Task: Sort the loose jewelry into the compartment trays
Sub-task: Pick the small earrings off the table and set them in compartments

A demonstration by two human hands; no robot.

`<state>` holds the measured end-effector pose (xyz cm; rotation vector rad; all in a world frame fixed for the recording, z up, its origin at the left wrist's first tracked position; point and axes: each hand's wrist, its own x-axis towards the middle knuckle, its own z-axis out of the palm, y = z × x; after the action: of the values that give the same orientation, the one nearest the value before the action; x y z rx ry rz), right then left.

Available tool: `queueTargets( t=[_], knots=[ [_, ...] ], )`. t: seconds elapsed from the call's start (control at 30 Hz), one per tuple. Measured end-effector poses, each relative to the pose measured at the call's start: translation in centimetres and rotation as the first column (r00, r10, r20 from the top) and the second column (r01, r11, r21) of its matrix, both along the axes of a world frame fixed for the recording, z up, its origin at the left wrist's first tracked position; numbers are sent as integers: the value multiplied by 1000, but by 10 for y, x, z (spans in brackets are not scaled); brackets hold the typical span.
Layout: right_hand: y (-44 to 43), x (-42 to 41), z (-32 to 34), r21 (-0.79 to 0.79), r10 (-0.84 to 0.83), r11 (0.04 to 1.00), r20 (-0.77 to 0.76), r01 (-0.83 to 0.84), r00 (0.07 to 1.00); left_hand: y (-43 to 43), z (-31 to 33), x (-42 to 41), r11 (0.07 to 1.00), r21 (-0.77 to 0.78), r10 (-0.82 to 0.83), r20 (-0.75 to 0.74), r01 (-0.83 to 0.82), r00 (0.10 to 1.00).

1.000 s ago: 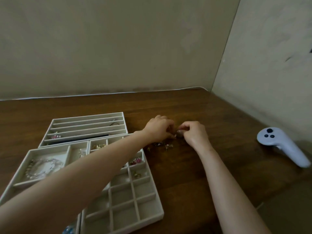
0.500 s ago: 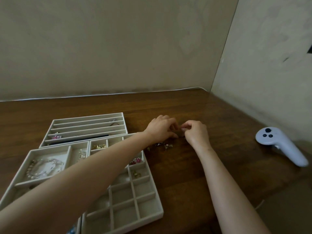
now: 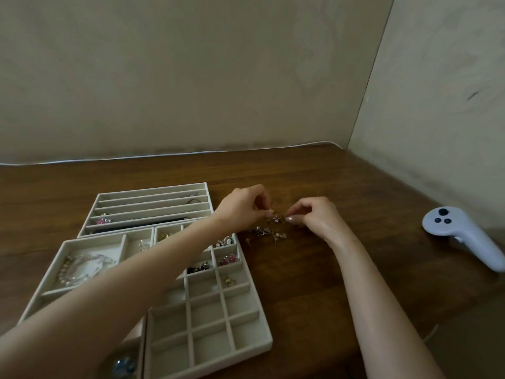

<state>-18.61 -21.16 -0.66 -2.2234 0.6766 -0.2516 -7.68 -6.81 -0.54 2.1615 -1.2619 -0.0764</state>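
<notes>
My left hand (image 3: 241,207) reaches across the trays and pinches a small pale earring (image 3: 271,213) between thumb and fingertips, just above the table. My right hand (image 3: 314,217) faces it, thumb and forefinger pinched on the other end of the same tiny piece, near a little flower-shaped part (image 3: 277,219). Under and in front of the fingers lies a loose pile of small earrings (image 3: 266,232) on the wood. The grid tray (image 3: 250,314) holds pink flower studs (image 3: 228,259), dark studs and a gold piece in separate cells.
A slotted tray (image 3: 153,199) sits behind, with a pink item in one slot. A larger-compartment tray (image 3: 54,265) at the left holds a pearl bracelet (image 3: 82,268). A white handheld controller (image 3: 461,236) lies at the right. Walls close off the back and the right.
My two hands, pressed together over the pile before, have drawn slightly apart and risen a little, with the small earring now stretched between their fingertips.
</notes>
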Motion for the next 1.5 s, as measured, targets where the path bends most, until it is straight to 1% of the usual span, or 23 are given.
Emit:
queueTargets(
  t=[0.1, 0.2, 0.37, 0.43, 0.53, 0.6, 0.7, 1.0, 1.13, 1.23, 1.3, 1.4, 1.5],
  knots=[
    [3, -5, 5, 14, 157, 988, -87, -156, 984, 30, 7, -4, 998, -65, 7, -42, -10, 999],
    [5, -4, 3, 0, 216, 976, -105, -217, 971, 59, 15, -12, 996, -73, -46, -69, 41, 996],
    [8, -2, 0, -62, 197, 978, -65, -201, 978, 89, 24, -31, 989, -14, -145, -104, 144, 984],
    [9, -2, 0, -69, 174, 982, -56, -178, 983, 95, 24, -35, 979, 39, -193, -125, 199, 973],
    [10, -2, 0, -57, 133, 989, 7, -133, 991, 102, 23, -36, 958, 98, -255, -134, 268, 958],
    [10, -2, 0, -35, 124, 992, 54, -122, 991, 105, 22, -35, 954, 107, -265, -129, 279, 956],
    [10, 0, -1, -25, 115, 993, 84, -113, 990, 107, 22, -35, 953, 102, -266, -163, 285, 950],
    [10, 2, -4, -15, 116, 993, 81, -115, 990, 109, 18, -33, 951, 99, -268, -221, 295, 938],
    [10, 2, -2, -5, 115, 993, 62, -115, 991, 108, 16, -33, 955, 72, -268, -206, 288, 941],
    [11, 0, 0, 86, 98, 991, 93, -106, 991, 107, 14, -34, 961, 60, -257, -183, 272, 949],
    [10, -2, 2, 209, 98, 969, 151, -129, 984, 105, 13, -35, 966, 44, -245, -161, 255, 956],
    [6, -5, 4, 442, 132, 865, 255, -237, 958, 104, 12, -35, 974, 3, -224, -138, 226, 965],
    [5, -5, 5, 557, 189, 760, 304, -335, 934, 105, 9, -35, 982, -29, -188, -110, 186, 976]
  ],
)
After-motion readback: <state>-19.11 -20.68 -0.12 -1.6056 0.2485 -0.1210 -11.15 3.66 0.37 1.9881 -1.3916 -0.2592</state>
